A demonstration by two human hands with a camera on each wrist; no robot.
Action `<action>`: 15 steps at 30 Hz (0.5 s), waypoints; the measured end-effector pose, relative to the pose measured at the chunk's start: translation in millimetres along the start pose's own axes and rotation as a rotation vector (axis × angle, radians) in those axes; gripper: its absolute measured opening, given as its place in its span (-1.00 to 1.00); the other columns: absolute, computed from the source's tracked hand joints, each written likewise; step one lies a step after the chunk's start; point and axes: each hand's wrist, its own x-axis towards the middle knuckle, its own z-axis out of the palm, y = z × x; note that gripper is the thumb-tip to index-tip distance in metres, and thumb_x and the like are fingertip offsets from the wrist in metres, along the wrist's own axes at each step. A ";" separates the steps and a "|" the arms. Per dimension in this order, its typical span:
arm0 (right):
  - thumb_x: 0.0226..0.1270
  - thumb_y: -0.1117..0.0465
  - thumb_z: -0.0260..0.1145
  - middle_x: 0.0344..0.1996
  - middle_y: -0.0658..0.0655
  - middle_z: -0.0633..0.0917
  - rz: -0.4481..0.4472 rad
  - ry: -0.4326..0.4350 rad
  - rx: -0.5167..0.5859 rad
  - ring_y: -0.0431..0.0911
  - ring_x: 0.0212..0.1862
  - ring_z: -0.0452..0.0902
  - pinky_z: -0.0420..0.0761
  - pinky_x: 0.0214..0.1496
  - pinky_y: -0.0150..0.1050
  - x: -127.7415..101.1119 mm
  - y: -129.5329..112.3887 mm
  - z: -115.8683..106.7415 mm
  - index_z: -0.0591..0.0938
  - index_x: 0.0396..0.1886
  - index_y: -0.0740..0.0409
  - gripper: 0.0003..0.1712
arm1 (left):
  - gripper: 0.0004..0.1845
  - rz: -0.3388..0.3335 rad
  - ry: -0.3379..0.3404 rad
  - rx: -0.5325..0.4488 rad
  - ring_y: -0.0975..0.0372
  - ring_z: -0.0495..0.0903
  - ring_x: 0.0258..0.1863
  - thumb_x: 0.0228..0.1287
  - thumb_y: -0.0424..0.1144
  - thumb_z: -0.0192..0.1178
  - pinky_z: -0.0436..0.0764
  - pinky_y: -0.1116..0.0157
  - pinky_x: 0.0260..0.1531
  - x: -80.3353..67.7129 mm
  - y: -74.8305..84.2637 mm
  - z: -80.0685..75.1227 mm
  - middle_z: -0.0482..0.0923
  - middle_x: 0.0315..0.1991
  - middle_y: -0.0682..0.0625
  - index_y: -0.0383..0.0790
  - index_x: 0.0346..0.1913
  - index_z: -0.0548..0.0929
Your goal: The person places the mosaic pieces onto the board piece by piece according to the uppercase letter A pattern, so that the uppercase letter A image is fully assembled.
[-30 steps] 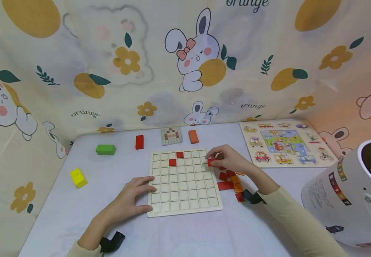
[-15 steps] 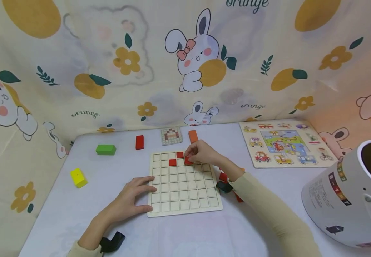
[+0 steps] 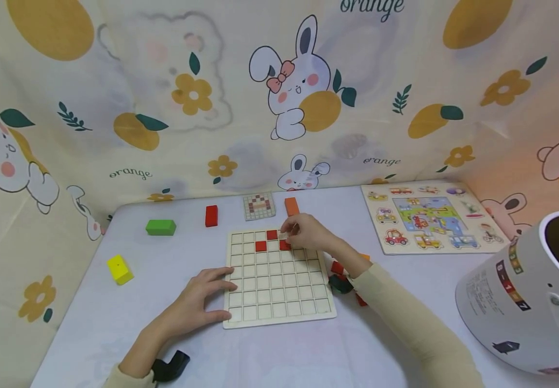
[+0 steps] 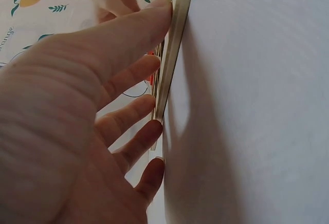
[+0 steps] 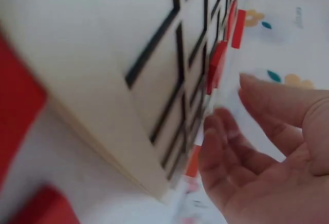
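The left hand (image 3: pixel 197 304) lies flat with fingers spread, fingertips pressing the left edge of the pale wooden grid board (image 3: pixel 278 310) at the table's middle. The right hand (image 3: pixel 308 233), fingers loose and holding nothing, hovers over the board's far rows just beside a red square tile (image 3: pixel 285 245) seated there. 3 red tiles fill cells near the far edge.
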 end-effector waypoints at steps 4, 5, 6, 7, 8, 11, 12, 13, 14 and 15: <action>0.45 0.03 0.28 0.37 0.29 0.41 0.004 -0.096 -0.270 0.22 0.40 0.26 0.30 0.33 0.25 -22.9 -16.9 -3.7 0.46 0.37 0.22 -0.40 | -0.48 0.001 -0.004 -0.001 0.00 0.28 0.40 0.04 -0.01 0.53 0.25 -0.20 0.28 0.6 0.7 -0.2 0.36 0.41 0.01 0.04 0.10 0.67; 0.47 -0.07 0.24 0.46 0.30 0.28 0.001 -0.139 -0.342 0.26 0.48 0.10 0.17 0.38 0.33 -29.6 -21.2 -3.9 0.36 0.45 0.18 -0.30 | -0.48 0.002 -0.005 -0.003 0.00 0.27 0.40 0.04 -0.01 0.53 0.25 -0.21 0.28 0.6 0.9 -0.3 0.36 0.41 0.00 0.04 0.10 0.67; 0.47 -0.15 0.19 0.52 0.30 0.16 0.003 -0.186 -0.405 0.28 0.53 -0.05 0.05 0.39 0.39 -36.3 -25.1 -3.4 0.26 0.52 0.14 -0.21 | -0.48 0.001 -0.005 -0.003 0.00 0.27 0.40 0.04 0.00 0.52 0.25 -0.21 0.28 0.6 1.2 -0.5 0.36 0.41 0.00 0.04 0.10 0.67; 0.46 -0.22 0.15 0.56 0.28 0.07 0.006 -0.229 -0.458 0.31 0.54 -0.15 -0.03 0.38 0.44 -42.4 -27.8 -2.2 0.18 0.57 0.09 -0.15 | -0.48 0.001 -0.005 -0.004 0.00 0.27 0.40 0.04 0.00 0.52 0.25 -0.21 0.28 0.6 1.5 -0.7 0.36 0.41 0.00 0.04 0.10 0.67; 0.45 -0.28 0.11 0.58 0.24 -0.01 0.021 -0.266 -0.495 0.30 0.56 -0.25 -0.11 0.40 0.43 -47.7 -29.5 -0.4 0.10 0.60 0.02 -0.10 | -0.48 0.001 -0.005 -0.004 0.00 0.27 0.40 0.04 0.00 0.52 0.25 -0.21 0.28 0.6 1.6 -0.9 0.36 0.41 0.00 0.04 0.10 0.67; 0.43 -0.37 0.05 0.60 0.19 -0.09 0.047 -0.319 -0.540 0.30 0.56 -0.37 -0.22 0.41 0.43 -57.9 -31.2 6.0 0.05 0.62 -0.06 -0.07 | -0.48 -0.007 -0.006 -0.007 0.00 0.26 0.41 0.04 0.01 0.52 0.24 -0.21 0.29 0.2 1.5 -0.9 0.35 0.42 0.02 0.04 0.10 0.67; 0.42 -0.39 0.04 0.60 0.17 -0.09 0.054 -0.327 -0.551 0.29 0.56 -0.37 -0.23 0.41 0.43 -59.7 -31.0 8.0 0.05 0.62 -0.08 -0.06 | -0.48 -0.007 -0.005 -0.007 0.00 0.26 0.41 0.04 0.01 0.52 0.24 -0.21 0.28 0.0 1.2 -0.7 0.35 0.42 0.02 0.04 0.10 0.67; 0.41 -0.40 0.03 0.60 0.16 -0.09 0.062 -0.328 -0.558 0.29 0.56 -0.38 -0.23 0.42 0.42 -61.0 -30.1 9.7 0.05 0.61 -0.09 -0.06 | -0.48 -0.006 -0.004 -0.009 0.00 0.26 0.41 0.04 0.01 0.52 0.24 -0.22 0.28 -0.3 1.1 -0.6 0.34 0.42 0.02 0.05 0.11 0.66; 0.40 -0.41 0.04 0.60 0.15 -0.09 0.070 -0.329 -0.560 0.28 0.56 -0.39 -0.25 0.42 0.41 -61.7 -29.7 10.9 0.06 0.61 -0.08 -0.05 | -0.47 -0.005 -0.003 -0.010 0.00 0.26 0.41 0.04 0.02 0.52 0.24 -0.22 0.28 -0.5 0.8 -0.4 0.34 0.42 0.02 0.05 0.11 0.66; 0.39 -0.41 0.05 0.60 0.15 -0.08 0.070 -0.326 -0.564 0.29 0.56 -0.38 -0.25 0.42 0.42 -62.0 -29.2 11.8 0.07 0.61 -0.05 -0.04 | -0.47 -0.004 0.000 -0.012 0.01 0.26 0.41 0.04 0.02 0.52 0.24 -0.22 0.28 -0.8 0.7 -0.3 0.34 0.42 0.02 0.05 0.11 0.66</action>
